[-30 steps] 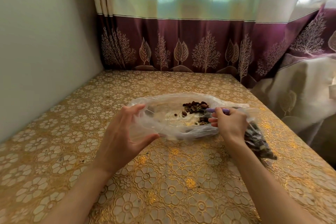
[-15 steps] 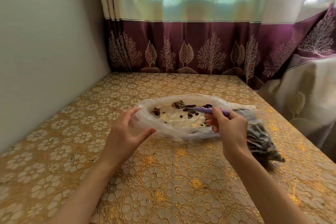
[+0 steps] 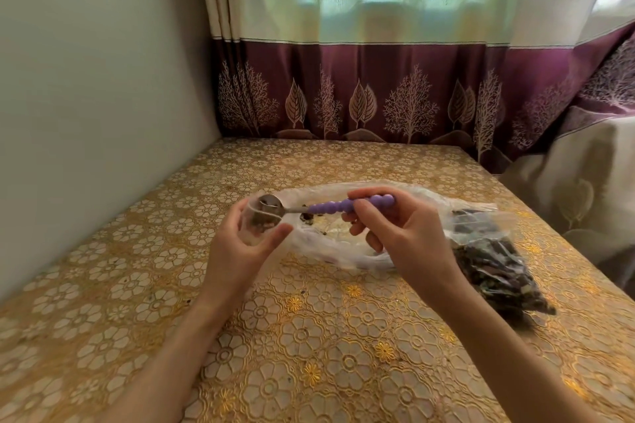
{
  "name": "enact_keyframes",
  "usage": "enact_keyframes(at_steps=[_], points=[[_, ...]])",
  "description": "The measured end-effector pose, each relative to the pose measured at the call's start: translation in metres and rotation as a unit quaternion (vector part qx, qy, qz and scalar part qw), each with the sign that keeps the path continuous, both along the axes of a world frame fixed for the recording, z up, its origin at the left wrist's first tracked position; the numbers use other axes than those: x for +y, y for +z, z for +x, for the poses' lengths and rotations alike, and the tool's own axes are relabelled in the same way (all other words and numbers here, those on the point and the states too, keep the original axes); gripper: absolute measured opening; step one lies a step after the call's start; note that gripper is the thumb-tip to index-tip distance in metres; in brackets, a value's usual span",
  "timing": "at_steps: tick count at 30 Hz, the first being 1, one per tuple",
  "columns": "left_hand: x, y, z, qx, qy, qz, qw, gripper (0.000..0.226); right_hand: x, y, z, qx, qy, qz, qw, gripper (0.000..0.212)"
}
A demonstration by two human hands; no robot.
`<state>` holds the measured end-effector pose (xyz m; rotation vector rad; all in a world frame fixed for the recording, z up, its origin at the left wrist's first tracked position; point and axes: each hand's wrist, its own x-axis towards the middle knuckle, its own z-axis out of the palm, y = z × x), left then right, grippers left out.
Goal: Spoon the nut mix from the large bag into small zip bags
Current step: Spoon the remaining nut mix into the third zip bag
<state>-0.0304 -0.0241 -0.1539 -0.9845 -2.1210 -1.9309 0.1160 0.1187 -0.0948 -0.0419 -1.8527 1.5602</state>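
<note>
head view, looking down at a table covered in a gold floral cloth, set against a pale wall and a curtain with a maroon band of tree shapes.

the step in hand looks like the tipping of a spoonful into a small zip bag. the left hand holds that small clear bag upright, fingers and thumb curled around it so its mouth stays open; some dark pieces of nut mix show through its side. the right hand pinches the purple beaded handle of a spoon, with the thumb under and the fingers curled over. the metal bowl of the spoon sits right at the mouth of the small bag, tilted toward it.

the large bag lies flat on the table just behind and below both hands, its clear mouth spread open with only a few scattered pieces of nut mix left inside. to the right of the right wrist lie filled bags, dark with mix, touching the edge of the large bag.

both forearms reach forward from the bottom edge, wrists raised off the table, the hands close together but apart.

the next move probably calls for emptying the spoon fully while the left hand keeps the thin bag mouth from folding shut, then returning to scrape up the remaining scraps.
</note>
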Motion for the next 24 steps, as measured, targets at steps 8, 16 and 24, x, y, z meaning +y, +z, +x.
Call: enact_keyframes(at_steps=[8,16,24], points=[[0.000,0.005,0.002,0.027,0.036,0.006,0.999,0.090,0.009,0.002,0.000,0.020,-0.021,-0.022,0.999,0.011],[-0.004,0.006,0.001,0.029,0.015,0.007,0.999,0.096,0.052,-0.017,0.007,-0.005,-0.265,-0.072,0.962,0.023],[0.006,0.001,0.010,0.151,-0.007,-0.089,0.984,0.068,0.078,-0.032,0.009,-0.080,-0.367,0.107,0.921,0.028]])
